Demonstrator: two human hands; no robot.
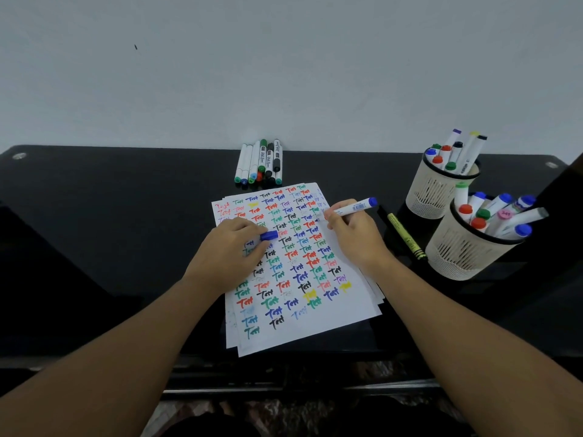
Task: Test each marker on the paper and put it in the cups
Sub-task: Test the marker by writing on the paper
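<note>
A white paper (315, 323) covered with coloured "Test" scribbles lies on the black table (94, 216). My right hand (353, 234) grips a white marker with a blue end (356, 208), its tip down on the paper's right edge. My left hand (230, 247) rests on the paper and pinches the marker's blue cap (269, 235). Several markers (260, 164) lie in a bunch against the wall, beyond the paper. Two cream mesh cups stand at the right, the far cup (432, 193) and the near cup (460, 257), both holding several markers.
A yellow-green pen (405, 234) lies on the table between the paper and the near cup. The white wall (284, 74) rises right behind the table. The table's front edge runs under my forearms.
</note>
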